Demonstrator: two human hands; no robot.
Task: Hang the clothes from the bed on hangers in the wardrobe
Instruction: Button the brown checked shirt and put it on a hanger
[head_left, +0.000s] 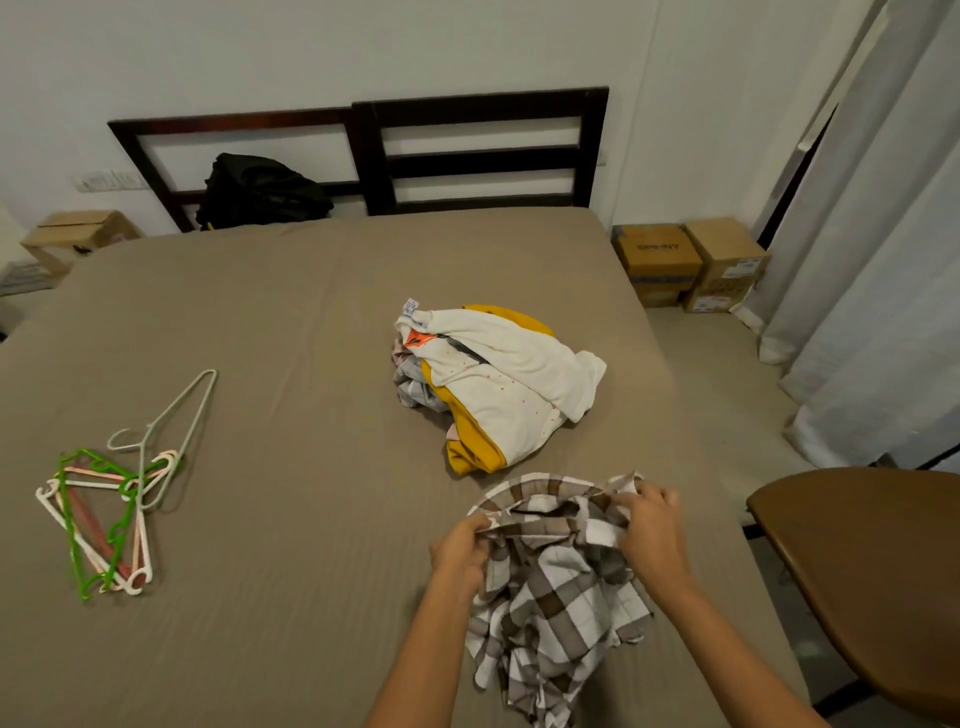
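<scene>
Checked shirt (561, 587) pinched at the collar between both grips

Both forearms come in from the lower edge. The left grip (460, 551) has its fingers curled round the brown-and-white fabric at the collar's left end, and the right grip (652, 530) pinches the collar's right end. The collar is stretched between them, and the rest of the shirt lies crumpled on the bed (260, 338), on the near side of the grips. Just beyond the grips, apart from the shirt, sits a pile of clothes (498, 384): a white garment with orange marks on top, yellow and grey cloth under it. Well to the left of the left grip a bunch of hangers (104, 514) lies on the sheet, green, white and pink ones overlapping, with a grey hanger (171, 431) across their far end. Right of the right grip, off the bed, a rounded brown wooden top (883, 571) juts in. Far beyond the grips a black bag (260, 189) rests against the dark headboard (478, 156). Cardboard boxes (685, 265) stand at the far right, next to pale curtains (872, 260)
</scene>
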